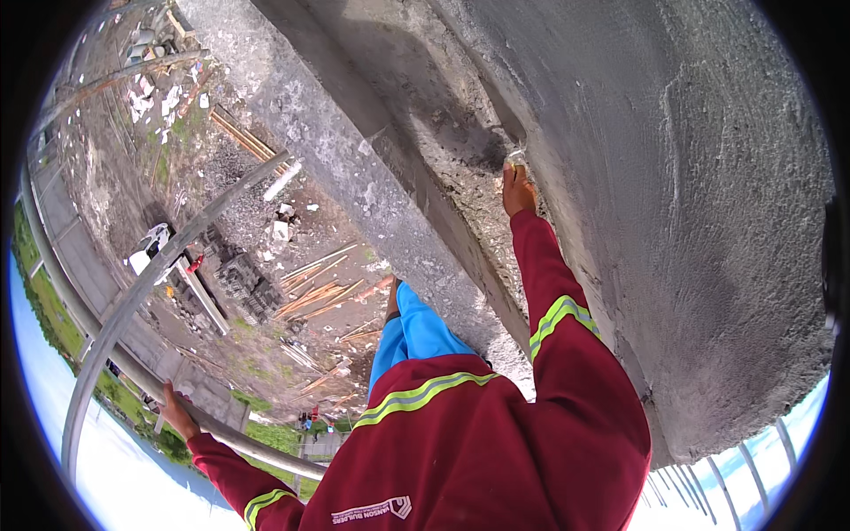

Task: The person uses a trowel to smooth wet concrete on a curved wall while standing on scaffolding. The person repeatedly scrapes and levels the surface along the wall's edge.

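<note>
My right hand (519, 190) is closed at the foot of the plastered wall (691, 195), over the rough concrete channel (443, 115). A small pale, yellowish end of something (514, 160) shows at its fingers; the rest is hidden, so I cannot make out its kind. Out to the left, my left hand (180, 416) is wrapped on a grey scaffold pipe (232, 439), partly hiding it. Both arms wear dark red sleeves with reflective bands. A raised concrete ledge (345, 150) runs between my body and the channel.
Another grey pipe (168, 257) slants across the left, high above the ground. Far below lie timber planks (314, 288), stacked grey blocks (243, 279), scattered rubble and a white vehicle (149, 248). Upright rods (726, 491) stand beyond the wall at lower right.
</note>
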Demonstrator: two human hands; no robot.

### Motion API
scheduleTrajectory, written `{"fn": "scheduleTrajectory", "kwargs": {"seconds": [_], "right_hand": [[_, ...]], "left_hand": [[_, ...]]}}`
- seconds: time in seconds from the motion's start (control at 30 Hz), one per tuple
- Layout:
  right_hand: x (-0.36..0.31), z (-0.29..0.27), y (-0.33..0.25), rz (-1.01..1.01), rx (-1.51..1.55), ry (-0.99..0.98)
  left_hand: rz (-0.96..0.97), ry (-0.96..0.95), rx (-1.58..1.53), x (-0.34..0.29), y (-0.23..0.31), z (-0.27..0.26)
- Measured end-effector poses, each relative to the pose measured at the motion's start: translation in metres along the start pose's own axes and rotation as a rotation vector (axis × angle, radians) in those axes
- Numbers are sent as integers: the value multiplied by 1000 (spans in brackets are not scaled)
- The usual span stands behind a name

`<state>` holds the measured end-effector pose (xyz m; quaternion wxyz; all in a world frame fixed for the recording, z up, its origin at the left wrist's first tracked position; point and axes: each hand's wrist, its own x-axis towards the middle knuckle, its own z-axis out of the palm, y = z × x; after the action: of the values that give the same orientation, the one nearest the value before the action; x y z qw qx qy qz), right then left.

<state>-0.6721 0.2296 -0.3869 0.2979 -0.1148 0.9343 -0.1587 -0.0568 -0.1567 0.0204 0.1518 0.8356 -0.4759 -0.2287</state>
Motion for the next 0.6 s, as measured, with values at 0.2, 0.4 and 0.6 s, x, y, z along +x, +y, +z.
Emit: {"fn": "scheduleTrajectory", "kwargs": {"seconds": [0.2, 0.4, 0.6], "right_hand": [[-60, 4, 23, 102, 39, -185], [-120, 3, 13, 15, -30, -386], [-63, 4, 9, 148, 23, 6]], "left_hand": [[1, 23, 40, 7, -4, -1], [-21, 9, 10, 7, -5, 0], [-4, 20, 35, 3, -1, 1]]}}
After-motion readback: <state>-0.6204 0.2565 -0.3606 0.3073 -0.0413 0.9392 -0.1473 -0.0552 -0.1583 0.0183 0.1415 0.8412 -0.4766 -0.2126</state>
